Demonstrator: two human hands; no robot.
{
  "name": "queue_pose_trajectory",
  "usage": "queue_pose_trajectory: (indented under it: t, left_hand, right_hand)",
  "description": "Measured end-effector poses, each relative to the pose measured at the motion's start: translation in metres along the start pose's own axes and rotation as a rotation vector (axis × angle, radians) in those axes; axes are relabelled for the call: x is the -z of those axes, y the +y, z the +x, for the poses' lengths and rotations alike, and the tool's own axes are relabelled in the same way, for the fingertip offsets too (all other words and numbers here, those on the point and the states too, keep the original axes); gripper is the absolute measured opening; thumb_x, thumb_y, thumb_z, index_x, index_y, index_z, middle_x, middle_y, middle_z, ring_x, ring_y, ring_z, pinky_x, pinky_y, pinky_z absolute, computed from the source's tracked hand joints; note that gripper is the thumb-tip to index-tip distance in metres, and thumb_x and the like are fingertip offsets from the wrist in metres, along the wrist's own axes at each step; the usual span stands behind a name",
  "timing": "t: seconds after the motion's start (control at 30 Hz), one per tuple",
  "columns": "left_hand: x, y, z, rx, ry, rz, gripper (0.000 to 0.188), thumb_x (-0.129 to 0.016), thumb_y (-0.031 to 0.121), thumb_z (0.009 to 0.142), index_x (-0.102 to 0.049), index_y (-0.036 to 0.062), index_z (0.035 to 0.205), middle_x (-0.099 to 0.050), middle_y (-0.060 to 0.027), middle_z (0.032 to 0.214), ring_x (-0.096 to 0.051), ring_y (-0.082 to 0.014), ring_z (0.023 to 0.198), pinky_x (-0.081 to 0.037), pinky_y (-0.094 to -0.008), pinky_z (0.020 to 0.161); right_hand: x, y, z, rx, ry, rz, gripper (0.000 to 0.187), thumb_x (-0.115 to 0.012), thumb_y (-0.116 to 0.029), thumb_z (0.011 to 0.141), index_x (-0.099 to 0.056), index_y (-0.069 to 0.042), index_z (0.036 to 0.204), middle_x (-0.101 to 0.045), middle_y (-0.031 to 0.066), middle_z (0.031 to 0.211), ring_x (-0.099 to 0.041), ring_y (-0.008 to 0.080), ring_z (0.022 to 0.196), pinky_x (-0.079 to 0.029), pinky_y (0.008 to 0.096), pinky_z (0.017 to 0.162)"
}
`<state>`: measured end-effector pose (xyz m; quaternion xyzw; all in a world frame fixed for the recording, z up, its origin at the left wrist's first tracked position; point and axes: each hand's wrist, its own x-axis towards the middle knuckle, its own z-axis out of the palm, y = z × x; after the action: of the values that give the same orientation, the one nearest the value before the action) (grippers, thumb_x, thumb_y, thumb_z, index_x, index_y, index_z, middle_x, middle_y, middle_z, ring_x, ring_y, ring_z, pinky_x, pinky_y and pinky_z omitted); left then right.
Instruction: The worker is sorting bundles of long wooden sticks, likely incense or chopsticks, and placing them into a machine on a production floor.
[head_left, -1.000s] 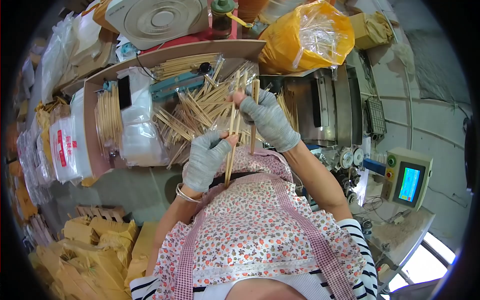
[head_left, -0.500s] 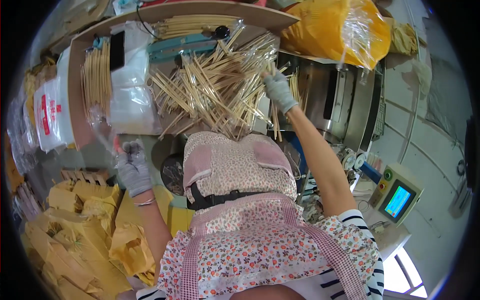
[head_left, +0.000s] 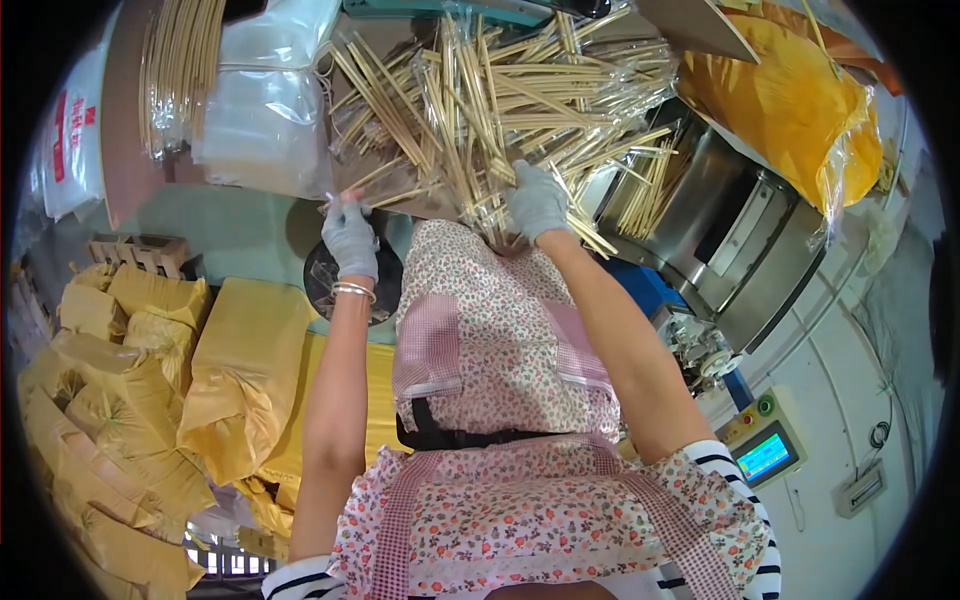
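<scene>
Loose pale chopsticks (head_left: pixel 440 110), many in clear plastic sleeves, lie crisscrossed in a heap on the brown work surface. My right hand (head_left: pixel 541 203), in a grey glove, is curled over the near right part of the heap, its fingers closed on chopsticks; the fingertips are partly hidden. My left hand (head_left: pixel 350 240), also gloved, is at the heap's near left edge, beside a few stick ends. Its bare-looking fingertips are pinched together, and what they hold is too small to make out. A stack of clear plastic bags (head_left: pixel 262 130) lies just beyond it.
An upright bundle of sticks (head_left: pixel 182 70) stands at the far left. To the right are a steel machine (head_left: pixel 690 220), a yellow plastic sack (head_left: pixel 790 100) and a control panel (head_left: pixel 765 450). Yellow wrapped packages (head_left: pixel 245 370) and a dark round bin (head_left: pixel 330 285) are below left.
My left hand has come right, from beside the bags to the heap's near edge; the clear film by it no longer shows there. My right hand has come nearer my lap. The whole view has shifted.
</scene>
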<state>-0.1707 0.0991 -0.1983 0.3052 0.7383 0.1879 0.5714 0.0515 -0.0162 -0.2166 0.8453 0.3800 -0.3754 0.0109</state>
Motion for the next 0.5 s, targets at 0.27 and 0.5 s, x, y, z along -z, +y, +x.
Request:
queue_pose_trajectory:
  t: [0.27, 0.5]
  left_hand:
    - [-0.075, 0.078, -0.046, 0.065, -0.515, -0.19, 0.027, -0.052, 0.027, 0.09, -0.062, 0.0047, 0.102, -0.05, 0.0044, 0.065, -0.032, -0.0017, 0.041, -0.024, -0.018, 0.035]
    - [-0.111, 0.137, -0.101, 0.077, -0.959, -0.312, 0.034, -0.048, 0.032, 0.092, -0.059, 0.0018, 0.105, -0.047, 0.0058, 0.063, -0.036, -0.0014, 0.05, -0.031, -0.0172, 0.045]
  right_hand:
    - [0.126, -0.022, -0.036, -0.091, -0.299, 0.785, 0.031, -0.062, -0.029, 0.08, -0.063, -0.001, 0.095, -0.061, 0.0095, 0.071, -0.058, 0.0181, 0.069, -0.045, 0.0312, 0.066]
    - [0.168, -0.024, -0.097, 0.091, -0.302, 0.913, 0.023, -0.06, -0.022, 0.083, -0.061, 0.0, 0.089, -0.058, 0.0038, 0.072, -0.053, 0.0111, 0.064, -0.045, 0.027, 0.06]
